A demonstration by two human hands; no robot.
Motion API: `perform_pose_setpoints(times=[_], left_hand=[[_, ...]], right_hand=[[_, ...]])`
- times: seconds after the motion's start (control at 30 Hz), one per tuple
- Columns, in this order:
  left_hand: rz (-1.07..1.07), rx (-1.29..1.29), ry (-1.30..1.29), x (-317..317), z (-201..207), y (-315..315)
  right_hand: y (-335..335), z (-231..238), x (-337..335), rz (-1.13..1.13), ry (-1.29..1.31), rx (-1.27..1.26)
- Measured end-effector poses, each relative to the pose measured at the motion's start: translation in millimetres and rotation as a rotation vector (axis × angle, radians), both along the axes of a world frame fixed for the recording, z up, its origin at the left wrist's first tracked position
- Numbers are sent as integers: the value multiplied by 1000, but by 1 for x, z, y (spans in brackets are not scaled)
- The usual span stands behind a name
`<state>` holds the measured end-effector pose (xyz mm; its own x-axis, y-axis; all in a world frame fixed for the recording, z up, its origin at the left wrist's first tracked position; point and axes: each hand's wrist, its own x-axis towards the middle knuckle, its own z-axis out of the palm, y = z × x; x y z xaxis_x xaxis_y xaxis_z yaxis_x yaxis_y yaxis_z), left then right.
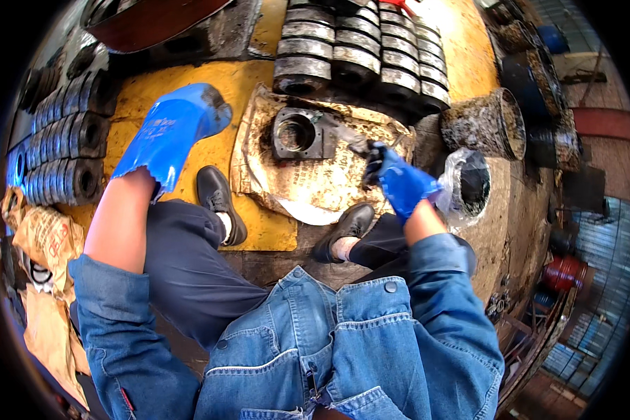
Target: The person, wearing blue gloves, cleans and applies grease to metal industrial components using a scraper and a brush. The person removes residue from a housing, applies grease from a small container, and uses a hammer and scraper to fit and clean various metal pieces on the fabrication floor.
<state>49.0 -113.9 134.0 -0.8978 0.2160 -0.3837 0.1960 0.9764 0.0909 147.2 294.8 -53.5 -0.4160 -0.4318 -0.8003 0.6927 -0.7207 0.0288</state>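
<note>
A dark metal block [322,145] with a large round bore lies on a stained paper sack [259,164] between my shoes. My right hand [399,182], in a blue glove with blackened fingers, is closed around a short flat grey tool, brush-like in shape [355,142]. Its far end reaches the block's right side; the exact kind is unclear. My left hand [182,126], in a blue glove with a dark, dirty end, hangs over the yellow floor plate, left of the sack and apart from the block. Its fingers are bent out of sight.
Stacked round metal parts [357,49] stand just beyond the sack. More dark cylindrical parts [77,140] are piled at left. A grimy bucket [486,126] and a plastic-lined container [467,185] stand at right. A brown curved trough [147,24] is at the upper left.
</note>
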Motion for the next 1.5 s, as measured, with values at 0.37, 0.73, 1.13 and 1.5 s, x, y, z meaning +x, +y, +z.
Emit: perform_pose_setpoints(times=[0.37,0.73,1.13,1.5], left_hand=[[33,64,0,7,3,-18],[44,122,26,14,-11,7],[-148,185,182,18,0,8],[-26,254,101,4,-23,-19]], right_hand=[[220,110,93,-247,154,1396],[272,-15,93,1038,147,2214],[168,80,58,1405,583,2060],[-70,50,-1,191,670,863]])
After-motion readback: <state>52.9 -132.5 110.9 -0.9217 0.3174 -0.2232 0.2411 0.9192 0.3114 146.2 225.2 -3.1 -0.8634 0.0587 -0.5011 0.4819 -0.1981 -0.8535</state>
